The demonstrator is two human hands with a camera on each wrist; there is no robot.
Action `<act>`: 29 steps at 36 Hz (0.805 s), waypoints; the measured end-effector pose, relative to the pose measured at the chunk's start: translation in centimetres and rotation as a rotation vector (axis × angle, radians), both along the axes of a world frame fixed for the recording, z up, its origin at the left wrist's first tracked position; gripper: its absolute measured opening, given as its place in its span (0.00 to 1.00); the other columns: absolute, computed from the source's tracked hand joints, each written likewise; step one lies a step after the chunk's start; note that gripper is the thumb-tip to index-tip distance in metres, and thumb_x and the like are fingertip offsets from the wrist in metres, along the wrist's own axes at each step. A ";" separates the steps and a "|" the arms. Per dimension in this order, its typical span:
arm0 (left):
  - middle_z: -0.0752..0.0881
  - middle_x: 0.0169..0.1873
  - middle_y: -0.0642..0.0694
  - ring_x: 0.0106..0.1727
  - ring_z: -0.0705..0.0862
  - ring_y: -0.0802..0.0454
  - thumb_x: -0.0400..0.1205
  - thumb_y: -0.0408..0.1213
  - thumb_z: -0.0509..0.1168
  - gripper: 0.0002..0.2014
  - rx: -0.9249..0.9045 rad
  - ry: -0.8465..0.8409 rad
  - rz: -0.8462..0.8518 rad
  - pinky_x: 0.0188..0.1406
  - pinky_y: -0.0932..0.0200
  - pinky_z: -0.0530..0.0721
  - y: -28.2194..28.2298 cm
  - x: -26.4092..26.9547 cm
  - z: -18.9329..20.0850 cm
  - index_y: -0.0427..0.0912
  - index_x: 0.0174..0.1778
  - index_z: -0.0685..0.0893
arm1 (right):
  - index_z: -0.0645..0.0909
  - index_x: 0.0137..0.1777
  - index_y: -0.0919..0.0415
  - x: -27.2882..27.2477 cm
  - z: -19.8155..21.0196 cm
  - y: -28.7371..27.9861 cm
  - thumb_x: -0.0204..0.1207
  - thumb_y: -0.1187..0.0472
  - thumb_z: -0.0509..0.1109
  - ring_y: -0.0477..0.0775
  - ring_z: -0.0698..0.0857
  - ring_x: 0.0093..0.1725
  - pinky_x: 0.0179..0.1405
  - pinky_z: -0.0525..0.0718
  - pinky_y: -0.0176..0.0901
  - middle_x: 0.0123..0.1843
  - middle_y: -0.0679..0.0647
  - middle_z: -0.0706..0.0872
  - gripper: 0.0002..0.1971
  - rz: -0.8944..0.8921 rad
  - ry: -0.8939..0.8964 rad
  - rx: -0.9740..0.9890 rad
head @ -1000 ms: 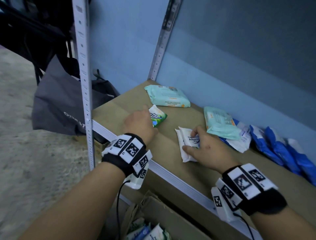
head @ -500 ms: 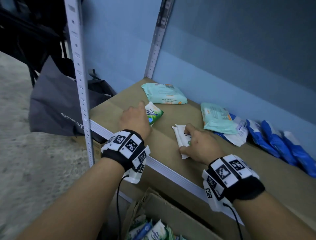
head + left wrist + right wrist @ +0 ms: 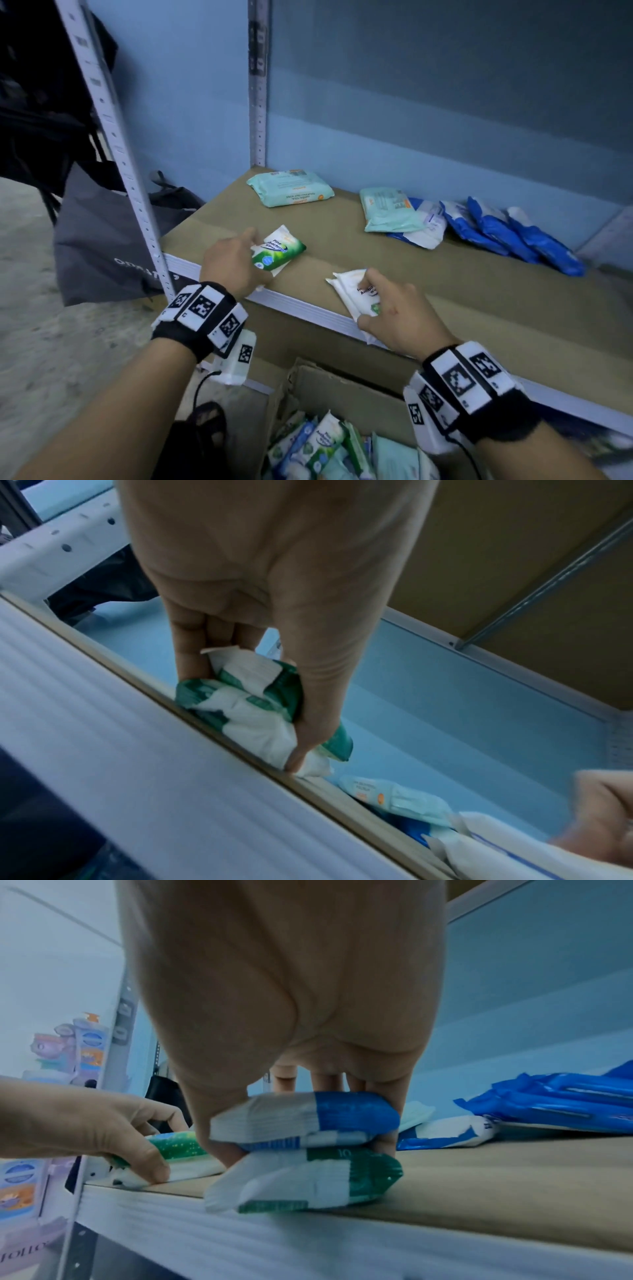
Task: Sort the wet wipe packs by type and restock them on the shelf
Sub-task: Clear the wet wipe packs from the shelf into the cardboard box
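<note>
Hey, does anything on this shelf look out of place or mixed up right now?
Yes. A mint pack lies askew atop the white-and-blue pack, apart from the other mint pack.

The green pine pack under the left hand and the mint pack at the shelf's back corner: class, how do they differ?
The green pine pack is small, white and green; the mint pack is larger and pale mint all over. The left hand grips the green pine pack at the shelf's front edge; the mint pack lies untouched near the wall. Both rest on the shelf.
</note>
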State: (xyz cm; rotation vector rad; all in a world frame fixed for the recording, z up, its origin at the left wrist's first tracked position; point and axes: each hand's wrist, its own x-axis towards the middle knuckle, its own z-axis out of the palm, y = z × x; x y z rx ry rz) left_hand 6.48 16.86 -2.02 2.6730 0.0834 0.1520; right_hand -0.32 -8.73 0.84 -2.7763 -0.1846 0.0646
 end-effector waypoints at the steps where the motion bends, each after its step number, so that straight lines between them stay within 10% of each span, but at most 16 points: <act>1: 0.87 0.46 0.44 0.47 0.82 0.42 0.66 0.45 0.80 0.27 -0.011 -0.008 -0.024 0.40 0.52 0.77 -0.2 -0.7 0.0 0.49 0.58 0.78 | 0.74 0.57 0.50 -0.9 0.0 -0.4 0.68 0.56 0.76 0.49 0.75 0.38 0.38 0.73 0.46 0.38 0.38 0.73 0.19 -0.011 -0.010 0.005; 12: 0.87 0.47 0.52 0.46 0.85 0.50 0.64 0.45 0.80 0.27 -0.163 -0.111 -0.246 0.36 0.52 0.81 -4.7 -9.7 -3.2 0.55 0.56 0.76 | 0.68 0.60 0.40 -11.4 -4.5 -5.0 0.66 0.54 0.74 0.50 0.79 0.44 0.44 0.79 0.51 0.53 0.43 0.80 0.25 -0.098 -0.113 0.283; 17: 0.84 0.53 0.55 0.49 0.84 0.56 0.65 0.41 0.80 0.29 -0.281 -0.115 -0.348 0.42 0.50 0.85 -7.1 -14.3 -7.0 0.58 0.58 0.75 | 0.68 0.63 0.39 -15.6 -8.2 -7.1 0.69 0.54 0.74 0.48 0.80 0.48 0.44 0.76 0.44 0.61 0.43 0.80 0.26 -0.169 -0.064 0.355; 21: 0.82 0.53 0.54 0.50 0.83 0.56 0.65 0.37 0.80 0.29 -0.307 0.004 -0.380 0.43 0.52 0.84 -8.8 -17.6 -10.1 0.56 0.59 0.77 | 0.72 0.66 0.47 -18.1 -11.7 -8.8 0.69 0.56 0.76 0.38 0.77 0.35 0.34 0.72 0.22 0.48 0.46 0.82 0.26 -0.254 0.022 0.307; 25: 0.84 0.54 0.55 0.48 0.85 0.55 0.67 0.42 0.80 0.27 -0.255 0.183 -0.368 0.43 0.51 0.86 -9.8 -19.7 -13.7 0.59 0.57 0.75 | 0.69 0.64 0.42 -20.2 -15.8 -10.6 0.71 0.53 0.74 0.46 0.84 0.34 0.32 0.83 0.39 0.45 0.48 0.86 0.24 -0.296 0.220 0.289; 29: 0.85 0.55 0.51 0.48 0.83 0.56 0.70 0.39 0.80 0.26 -0.208 0.359 -0.366 0.38 0.72 0.76 -10.2 -21.1 -16.6 0.52 0.61 0.76 | 0.69 0.65 0.46 -22.3 -19.3 -11.2 0.71 0.52 0.74 0.52 0.80 0.44 0.42 0.81 0.49 0.45 0.46 0.78 0.24 -0.279 0.370 0.217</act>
